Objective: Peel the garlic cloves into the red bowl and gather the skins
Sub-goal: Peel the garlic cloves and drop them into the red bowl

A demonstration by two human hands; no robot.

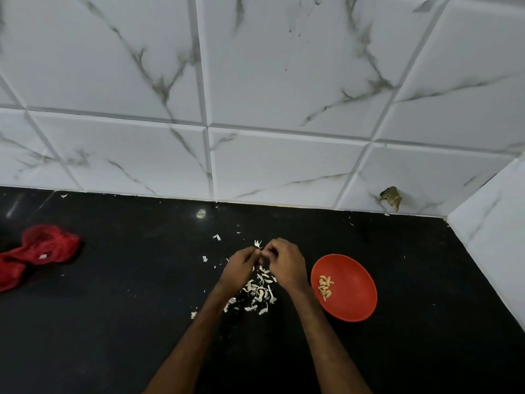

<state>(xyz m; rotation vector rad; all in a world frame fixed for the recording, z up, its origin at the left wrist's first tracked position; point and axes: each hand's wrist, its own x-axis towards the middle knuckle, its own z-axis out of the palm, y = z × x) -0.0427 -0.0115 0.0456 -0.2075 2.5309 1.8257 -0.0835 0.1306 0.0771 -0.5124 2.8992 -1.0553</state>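
My left hand [240, 264] and my right hand [284, 261] meet fingertip to fingertip above the black counter, both pinching a small garlic clove [259, 253] that is mostly hidden between the fingers. A bit of white skin [258, 243] sticks up from it. Under and behind my hands lies a loose heap of white garlic skins [260, 292]. To the right stands the red bowl [352, 291], holding several peeled cloves [325, 287] near its left side.
A red mesh bag [37, 253] lies crumpled at the counter's left. Stray skin flakes [217, 237] dot the black counter [127, 294]. White marble-patterned tiled walls [284, 81] close the back and the right corner, one tile chipped [392, 197].
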